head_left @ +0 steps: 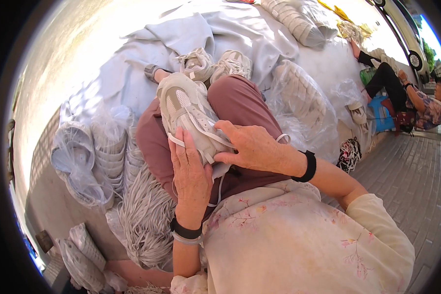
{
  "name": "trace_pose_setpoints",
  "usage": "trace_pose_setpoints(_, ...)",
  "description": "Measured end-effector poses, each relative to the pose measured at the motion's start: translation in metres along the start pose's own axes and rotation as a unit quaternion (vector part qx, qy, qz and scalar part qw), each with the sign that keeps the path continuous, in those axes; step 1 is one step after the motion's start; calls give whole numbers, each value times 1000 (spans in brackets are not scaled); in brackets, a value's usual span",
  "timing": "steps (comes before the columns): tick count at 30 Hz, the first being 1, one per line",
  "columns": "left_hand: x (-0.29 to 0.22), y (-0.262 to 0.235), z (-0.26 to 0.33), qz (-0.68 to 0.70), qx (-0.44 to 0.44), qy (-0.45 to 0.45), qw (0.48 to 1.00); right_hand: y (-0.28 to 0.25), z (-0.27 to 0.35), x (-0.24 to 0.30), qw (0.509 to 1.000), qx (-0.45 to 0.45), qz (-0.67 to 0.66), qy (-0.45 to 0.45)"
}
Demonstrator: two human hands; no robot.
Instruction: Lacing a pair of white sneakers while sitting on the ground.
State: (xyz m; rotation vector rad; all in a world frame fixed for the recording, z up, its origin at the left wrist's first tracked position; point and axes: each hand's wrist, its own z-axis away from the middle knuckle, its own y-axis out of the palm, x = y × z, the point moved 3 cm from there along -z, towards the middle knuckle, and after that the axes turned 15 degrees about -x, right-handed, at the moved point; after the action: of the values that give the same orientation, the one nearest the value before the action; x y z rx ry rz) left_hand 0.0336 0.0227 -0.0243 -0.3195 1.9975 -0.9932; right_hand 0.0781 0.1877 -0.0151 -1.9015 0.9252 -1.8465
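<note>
A beige and white sneaker (182, 104) lies across my lap, its toe pointing away from me. My left hand (190, 164) holds its near left side, with the fingers laid along the upper. On the right side my right hand (257, 147) has its index finger and thumb bent around a pale flat shoelace (207, 124). The lace is partly threaded across the tongue and runs in under those fingers. A loose lace end loops out by the right hand's back. What lies under my right palm is hidden.
Two more sneakers (231, 65) sit beyond my knees on a grey sheet (166, 30). To the left are plastic-wrapped stacks of shoes (110, 161) and a large bundle of laces (149, 220). A clear bag of shoes (301, 98) stands right. Another person (424, 100) sits farther right.
</note>
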Motion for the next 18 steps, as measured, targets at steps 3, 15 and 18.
trace_pose_setpoints(3, 8, 7, 5, 3, -11, 4, 1000, 7, 3, -2, 997, 21, 73, 20)
trace_pose_setpoints(15, 13, 35, 21, -42, -81, 50, 995, 4, 9, -7, 996, 35, 74, 28)
trace_pose_setpoints(18, 13, 31, 24, -30, -65, 44, 996, -15, 5, -13, 996, 78, 19, 28)
